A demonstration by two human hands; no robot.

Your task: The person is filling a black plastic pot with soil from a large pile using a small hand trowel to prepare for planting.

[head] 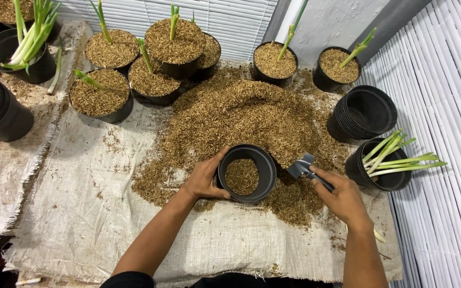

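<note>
1. Black plastic pot (246, 173), round, tilted against the husk pile (241, 114), partly filled with dry brown husk.
2. Left hand (205, 178) clamped on the pot's rim.
3. Right hand (342, 197) closed around a small metal trowel (301, 167), blade at the pile.
4. Woven sack cloth (97, 208) underneath.

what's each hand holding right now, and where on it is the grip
The left hand grips the black plastic pot by its rim and side. The right hand holds a small metal scoop by its handle.
</note>
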